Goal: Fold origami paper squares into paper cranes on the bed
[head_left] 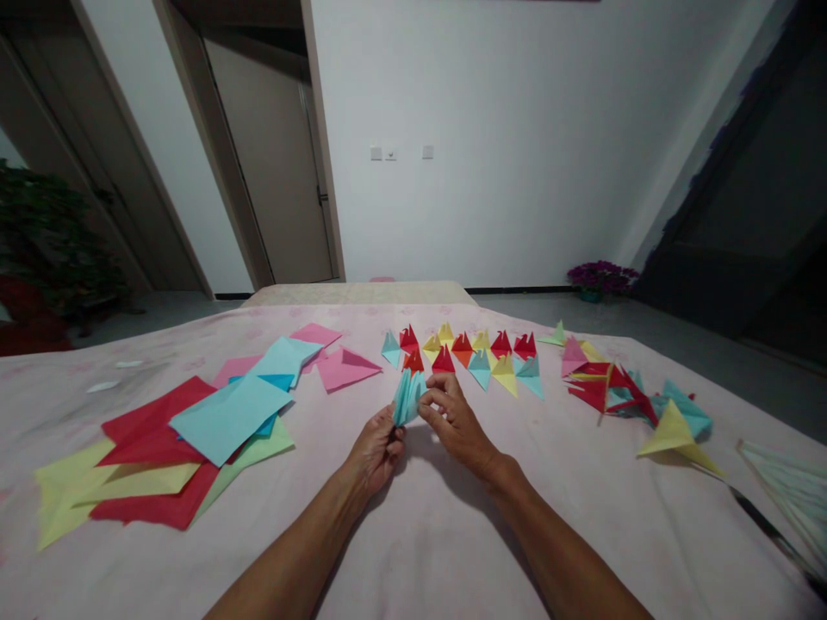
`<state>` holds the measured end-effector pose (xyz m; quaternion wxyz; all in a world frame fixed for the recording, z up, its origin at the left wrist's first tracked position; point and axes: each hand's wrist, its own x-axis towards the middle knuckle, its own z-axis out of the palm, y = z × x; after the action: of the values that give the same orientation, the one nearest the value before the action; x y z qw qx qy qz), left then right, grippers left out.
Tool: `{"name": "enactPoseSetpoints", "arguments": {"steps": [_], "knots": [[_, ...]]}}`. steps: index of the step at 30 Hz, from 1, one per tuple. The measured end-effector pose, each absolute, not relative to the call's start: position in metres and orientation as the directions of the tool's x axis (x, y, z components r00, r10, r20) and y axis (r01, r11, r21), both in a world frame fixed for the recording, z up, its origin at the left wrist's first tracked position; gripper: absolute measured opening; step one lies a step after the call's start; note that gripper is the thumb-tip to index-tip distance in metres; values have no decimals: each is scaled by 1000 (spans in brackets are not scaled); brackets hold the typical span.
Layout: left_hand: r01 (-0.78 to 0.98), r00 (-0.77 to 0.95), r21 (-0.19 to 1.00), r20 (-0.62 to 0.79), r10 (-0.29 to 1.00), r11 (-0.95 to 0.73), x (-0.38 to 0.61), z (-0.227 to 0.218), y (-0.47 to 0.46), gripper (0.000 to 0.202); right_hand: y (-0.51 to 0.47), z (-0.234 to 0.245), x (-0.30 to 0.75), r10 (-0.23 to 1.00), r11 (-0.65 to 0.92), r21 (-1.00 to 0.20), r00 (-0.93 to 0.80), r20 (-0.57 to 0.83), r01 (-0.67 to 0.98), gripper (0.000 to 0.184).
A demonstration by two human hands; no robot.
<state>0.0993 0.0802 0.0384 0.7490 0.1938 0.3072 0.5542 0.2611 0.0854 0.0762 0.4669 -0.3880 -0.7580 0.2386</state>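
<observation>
A light blue piece of folded paper [407, 399] with several layered pleats stands upright between my hands, above the table. My left hand [378, 449] pinches its lower left side between thumb and fingers. At the right edge of the same paper, my right hand [457, 424] is curled, with thumb and fingertips closed on it. Just beyond my hands, small folded paper figures in red [443, 360], yellow [505, 372] and light blue [479, 368] stand in rows on the table. A red-orange figure [413, 361] sits right behind the paper I hold.
Loose coloured paper sheets [223, 418] overlap on the left of the pink tablecloth [413, 551]. At the right lie a heap of folded red pieces [607, 389], a yellow folded piece [673, 430], a dark thin tool [768, 527] and a pale pleated item [788, 482].
</observation>
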Motion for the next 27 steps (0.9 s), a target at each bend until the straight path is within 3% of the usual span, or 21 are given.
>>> {"name": "enactPoseSetpoints", "arguments": {"steps": [8,12,20,27], "knots": [[-719,227,617,-225,948,319,104,30,81,30,83,67,252,809,549,-700,-81,583,457,9],[-718,226,626,-206,952,306,106,25,82,34,80,65,247,743,573,-649,17,669,500,5],[-721,160,642,-211,964,261,109,28,79,45,72,64,247,607,682,-456,-95,789,572,10],[-737,164,639,-146,976,219,113,33,74,40,68,62,247,538,683,-315,-162,827,659,15]]}}
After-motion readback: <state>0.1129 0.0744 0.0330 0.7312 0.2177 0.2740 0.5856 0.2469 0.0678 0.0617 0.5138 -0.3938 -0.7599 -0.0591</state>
